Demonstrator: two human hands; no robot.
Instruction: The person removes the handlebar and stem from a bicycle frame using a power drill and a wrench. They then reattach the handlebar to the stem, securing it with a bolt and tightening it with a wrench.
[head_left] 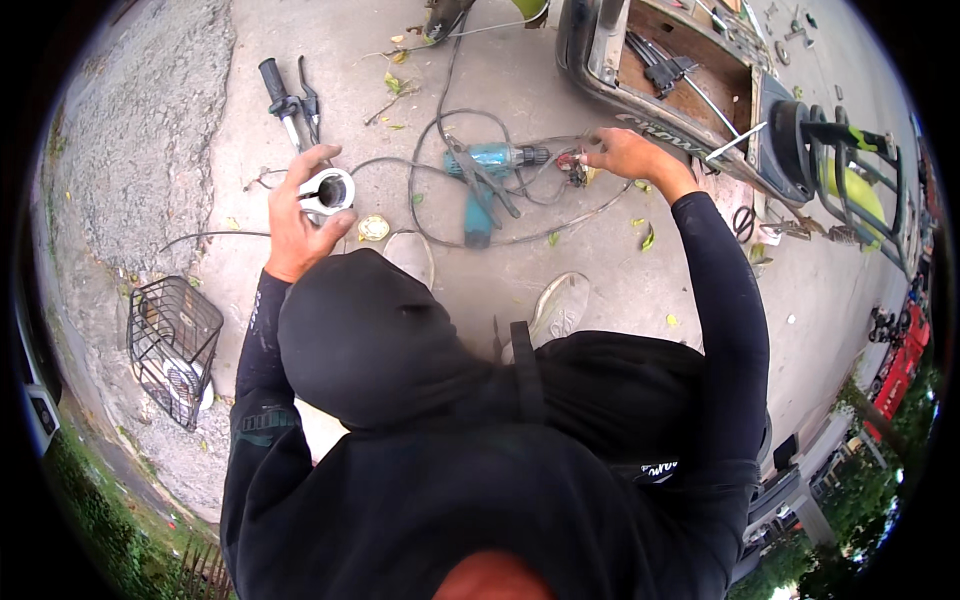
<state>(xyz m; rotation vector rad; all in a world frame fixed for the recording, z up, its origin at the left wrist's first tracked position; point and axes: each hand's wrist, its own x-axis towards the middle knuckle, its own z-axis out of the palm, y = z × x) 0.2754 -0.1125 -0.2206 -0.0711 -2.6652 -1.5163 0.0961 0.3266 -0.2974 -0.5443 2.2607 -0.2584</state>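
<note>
My left hand [302, 222] is closed round a white ring-shaped part [343, 178] with a dark hollow middle. Just beyond it lies a handlebar end with a black grip [271, 80] and a brake lever [309, 100]; whether it joins the ring is hidden by my fingers. My right hand [640, 160] reaches down to the ground, fingertips bent together at a small red and metallic part [573, 167]; what they pinch is unclear. Between my hands lies a teal drill [490, 158] with a black chuck, and long-handled pliers [482, 182] rest across it.
A black cable [412, 190] loops round the drill. A small round yellowish tin [374, 228] sits near my shoe [562, 305]. At the upper right lies a vehicle body [640, 115] with tools in its open compartment. A black wire basket [175, 340] stands at left.
</note>
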